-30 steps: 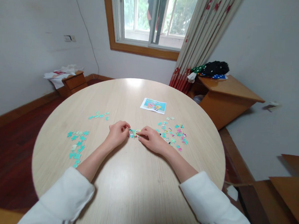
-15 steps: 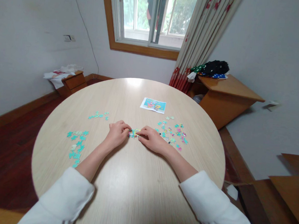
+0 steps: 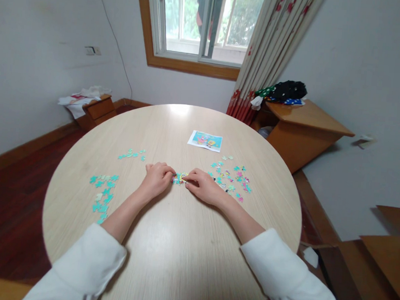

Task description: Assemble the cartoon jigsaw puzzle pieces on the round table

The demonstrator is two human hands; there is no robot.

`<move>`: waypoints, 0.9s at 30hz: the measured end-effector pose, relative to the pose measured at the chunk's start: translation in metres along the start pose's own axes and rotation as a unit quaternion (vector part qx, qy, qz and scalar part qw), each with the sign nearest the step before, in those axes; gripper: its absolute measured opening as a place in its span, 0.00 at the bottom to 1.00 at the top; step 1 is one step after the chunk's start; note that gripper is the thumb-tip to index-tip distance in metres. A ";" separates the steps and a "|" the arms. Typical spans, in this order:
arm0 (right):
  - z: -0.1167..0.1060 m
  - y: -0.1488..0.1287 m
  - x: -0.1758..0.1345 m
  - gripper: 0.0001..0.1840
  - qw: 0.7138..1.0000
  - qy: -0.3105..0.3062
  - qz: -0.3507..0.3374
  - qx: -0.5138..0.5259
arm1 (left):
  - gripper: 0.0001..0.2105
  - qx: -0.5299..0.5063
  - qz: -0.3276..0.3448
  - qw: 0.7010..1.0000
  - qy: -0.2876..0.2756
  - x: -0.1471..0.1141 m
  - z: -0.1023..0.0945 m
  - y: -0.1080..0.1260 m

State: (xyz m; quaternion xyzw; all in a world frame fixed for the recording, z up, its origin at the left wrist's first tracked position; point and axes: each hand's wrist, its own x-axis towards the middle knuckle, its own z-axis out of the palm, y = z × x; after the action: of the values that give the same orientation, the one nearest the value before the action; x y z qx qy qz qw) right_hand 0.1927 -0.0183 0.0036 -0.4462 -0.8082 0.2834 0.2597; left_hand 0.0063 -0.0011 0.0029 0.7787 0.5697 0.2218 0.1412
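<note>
Between my hands lies a small cluster of joined jigsaw puzzle pieces (image 3: 180, 179), teal, yellow and pink, flat on the table. My left hand (image 3: 157, 178) has its fingers bent together at the cluster's left edge. From the other side my right hand (image 3: 202, 185) pinches at the yellow part, thumb and forefinger close together. The fingers partly cover the cluster. Loose mixed-colour puzzle pieces (image 3: 238, 177) are scattered to the right of my right hand. Teal and pale green pieces (image 3: 105, 192) lie on the left, with a smaller group (image 3: 132, 154) farther back.
A picture sheet (image 3: 205, 141) with cartoon figures lies toward the back of the round wooden table (image 3: 174, 259). Beyond the table are a window, a floral curtain (image 3: 266, 49) and a wooden cabinet (image 3: 301, 135) with cloths on top. A small drawer unit (image 3: 100, 110) stands at the left wall.
</note>
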 end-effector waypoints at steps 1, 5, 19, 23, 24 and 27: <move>0.000 0.000 0.000 0.11 1.000 -0.001 0.000 0.000 | 0.17 0.001 -0.001 1.000 -0.009 0.000 0.000 0.000; 0.000 0.000 0.000 0.12 1.000 -0.002 0.002 -0.001 | 0.17 0.002 -0.001 1.000 -0.020 0.000 0.001 0.000; 0.001 0.001 0.000 0.11 1.000 0.008 -0.009 -0.005 | 0.18 -0.003 0.017 1.000 -0.023 -0.001 -0.002 0.002; 0.002 0.002 0.000 0.11 1.000 0.014 -0.012 -0.011 | 0.18 -0.023 0.006 1.000 0.014 -0.001 -0.002 0.000; 0.002 0.003 0.001 0.12 1.000 0.018 -0.014 -0.010 | 0.18 -0.026 0.002 1.000 0.017 0.000 -0.003 -0.001; 0.000 0.006 0.001 0.12 0.999 0.045 -0.023 -0.008 | 0.18 -0.026 -0.001 1.000 0.016 0.000 -0.003 0.000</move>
State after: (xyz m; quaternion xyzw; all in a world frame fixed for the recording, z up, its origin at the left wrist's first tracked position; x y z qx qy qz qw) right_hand 0.1956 -0.0143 -0.0003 -0.4421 -0.8079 0.2507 0.2984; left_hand 0.0043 -0.0012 0.0058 0.7707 0.5664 0.2489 0.1525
